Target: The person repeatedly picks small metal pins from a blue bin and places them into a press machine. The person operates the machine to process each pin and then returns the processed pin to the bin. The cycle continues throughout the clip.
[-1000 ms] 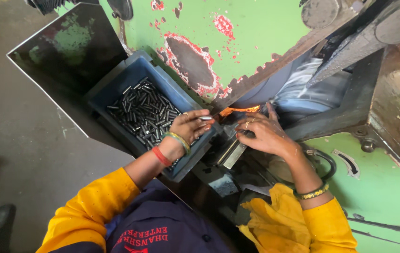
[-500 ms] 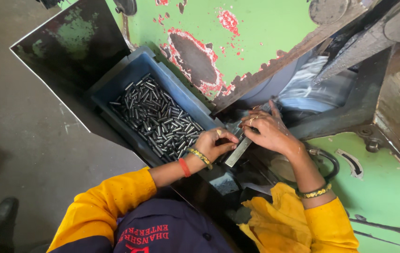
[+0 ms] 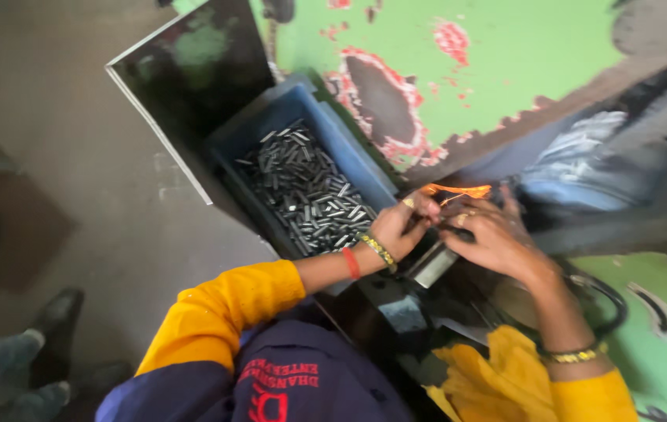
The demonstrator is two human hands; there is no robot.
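A green machine wall (image 3: 505,70) with flaking paint and rusty red patches fills the top. Left of it a dark metal plate (image 3: 185,86) leans out over the grey concrete floor (image 3: 52,156), which spreads away to the left, dull and stained, under soft even light without hard shadows

No pkgs, signs or screens in view. Closest to a container: blue plastic bin (image 3: 353,160), open-top, rectangular, approx centre frame, running 11 to 5 o'clock, holding loose dark metal pins (image 3: 306,191). Only label-type item: red printed lettering patch (image 3: 279,383) on navy garment, 6 o'clock, bottom edge, seen upside down, partly blurred. Nothing else w/ labels or print visible.
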